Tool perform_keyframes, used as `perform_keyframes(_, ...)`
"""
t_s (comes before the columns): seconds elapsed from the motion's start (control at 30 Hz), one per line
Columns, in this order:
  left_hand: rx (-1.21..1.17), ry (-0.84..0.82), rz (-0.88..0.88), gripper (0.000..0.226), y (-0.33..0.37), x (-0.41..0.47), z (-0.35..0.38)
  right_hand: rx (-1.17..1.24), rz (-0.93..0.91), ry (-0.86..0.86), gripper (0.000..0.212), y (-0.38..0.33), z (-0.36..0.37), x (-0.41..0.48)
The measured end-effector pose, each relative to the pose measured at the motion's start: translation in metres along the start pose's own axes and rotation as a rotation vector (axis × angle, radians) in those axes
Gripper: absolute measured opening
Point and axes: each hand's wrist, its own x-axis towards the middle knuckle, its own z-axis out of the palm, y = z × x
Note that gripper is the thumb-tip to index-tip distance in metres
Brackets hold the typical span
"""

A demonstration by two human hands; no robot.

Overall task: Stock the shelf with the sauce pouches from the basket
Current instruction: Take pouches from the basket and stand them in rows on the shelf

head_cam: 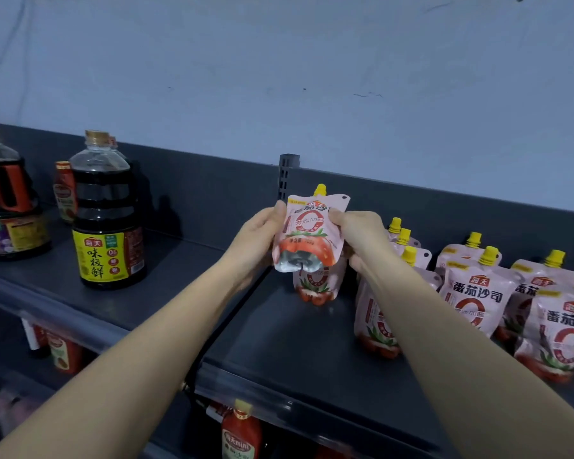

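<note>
I hold one pink tomato sauce pouch (pixel 309 233) with a yellow spout upright in the air above the dark shelf (pixel 289 336). My left hand (pixel 259 240) grips its left edge and my right hand (pixel 362 236) grips its right edge. The silver bottom fold faces me. Right behind and below it another pouch (pixel 315 286) stands on the shelf. Several more pouches (pixel 474 293) stand in rows to the right. The basket is out of sight.
Large soy sauce bottles (pixel 106 217) stand on the neighbouring shelf section to the left. A slotted upright post (pixel 287 175) divides the sections at the back. Red sauce bottles (pixel 241 432) sit on the lower shelf. Bare shelf lies in front of the held pouch.
</note>
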Motion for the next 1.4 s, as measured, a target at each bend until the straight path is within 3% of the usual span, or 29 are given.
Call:
perform_keyframes(0.13,0.195,-0.138,0.166,0.069,-0.004,-0.012,-0.006,0.017,0.03,0.074,0.009,-0.002,0.002,0.001)
perform_keyframes(0.23,0.29,-0.091,0.265,0.061,-0.006,-0.013,-0.002,0.017,0.058,0.098,0.019,-0.002,0.003,-0.001)
perform_keyframes(0.43,0.281,0.144,0.362,0.042,0.001,-0.015,0.006,-0.003,0.068,0.058,0.019,0.002,0.009,-0.009)
perform_keyframes(0.63,-0.016,0.099,0.128,0.075,-0.002,-0.025,0.007,0.077,0.041,0.093,0.017,-0.007,0.012,-0.01)
perform_keyframes(0.73,-0.18,-0.016,-0.006,0.052,-0.005,-0.026,0.004,0.087,0.03,0.106,0.014,-0.007,0.015,-0.011)
perform_keyframes(0.87,-0.129,-0.135,-0.128,0.02,0.0,-0.029,-0.007,0.104,0.024,0.114,0.01,-0.004,0.017,-0.01)
perform_keyframes(1.0,-0.053,-0.184,-0.104,0.028,0.005,-0.028,-0.016,0.082,0.026,0.119,0.015,-0.004,0.017,-0.01)
perform_keyframes(1.2,0.045,-0.238,-0.08,0.036,0.008,-0.026,-0.024,-0.021,-0.167,0.077,0.026,-0.006,0.02,-0.011)
perform_keyframes(1.4,0.05,-0.312,-0.07,0.068,0.004,-0.019,-0.029,-0.052,-0.299,0.05,0.021,0.006,0.015,-0.024)
